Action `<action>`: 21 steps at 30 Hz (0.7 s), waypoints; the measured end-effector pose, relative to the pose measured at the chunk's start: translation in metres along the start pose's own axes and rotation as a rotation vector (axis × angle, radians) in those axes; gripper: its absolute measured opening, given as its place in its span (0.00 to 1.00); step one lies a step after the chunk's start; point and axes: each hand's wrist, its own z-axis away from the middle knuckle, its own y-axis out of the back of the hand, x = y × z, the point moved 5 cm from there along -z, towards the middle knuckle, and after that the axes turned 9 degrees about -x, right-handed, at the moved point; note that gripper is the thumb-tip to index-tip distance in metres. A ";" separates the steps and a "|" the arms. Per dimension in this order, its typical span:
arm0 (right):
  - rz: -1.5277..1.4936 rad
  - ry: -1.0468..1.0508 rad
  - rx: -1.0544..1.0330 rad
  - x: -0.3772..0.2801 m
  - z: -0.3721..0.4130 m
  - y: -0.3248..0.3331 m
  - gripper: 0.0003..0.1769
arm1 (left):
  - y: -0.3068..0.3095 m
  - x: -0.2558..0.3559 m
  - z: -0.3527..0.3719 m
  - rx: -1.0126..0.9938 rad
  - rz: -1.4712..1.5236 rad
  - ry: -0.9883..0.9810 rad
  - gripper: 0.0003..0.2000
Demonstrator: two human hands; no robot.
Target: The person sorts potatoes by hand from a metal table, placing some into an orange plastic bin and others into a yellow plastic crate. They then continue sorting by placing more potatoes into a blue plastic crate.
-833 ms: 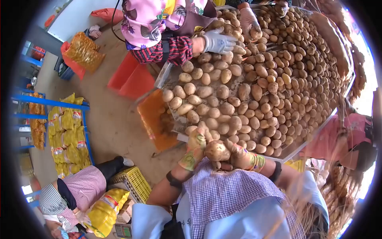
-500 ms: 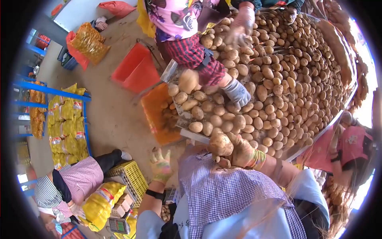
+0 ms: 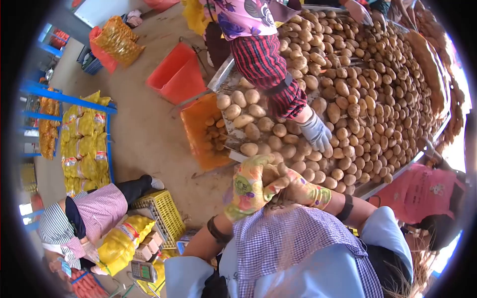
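Note:
My left hand (image 3: 247, 187) and my right hand (image 3: 304, 191), both in yellow flowered gloves, are cupped together just below the near edge of the sorting table (image 3: 371, 187). They close around one potato (image 3: 271, 175), which is mostly hidden by the fingers. The table carries a dense layer of potatoes (image 3: 367, 99). A co-worker's grey-gloved hand (image 3: 315, 132) reaches onto the potatoes a little above my hands.
An orange crate (image 3: 195, 122) holding several potatoes hangs at the table's left end, a red bin (image 3: 176, 74) beyond it. Yellow net bags (image 3: 84, 144) fill a blue rack. A person crouches at lower left by a yellow crate (image 3: 163, 218). Another person (image 3: 427, 188) stands at right.
My left hand dropped away to the lower left, then came back up onto the potato in my right hand. The co-worker's arm stretched across the table towards my side.

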 end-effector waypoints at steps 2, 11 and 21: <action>0.295 0.215 -0.039 0.013 -0.003 0.020 0.46 | -0.004 -0.003 0.003 0.049 0.008 -0.063 0.21; 0.115 -0.021 0.192 -0.004 0.025 -0.002 0.48 | -0.024 -0.053 -0.009 -0.160 0.474 0.349 0.14; -0.819 0.063 -0.229 0.030 0.033 0.026 0.41 | -0.059 -0.088 -0.002 -0.376 0.885 0.420 0.11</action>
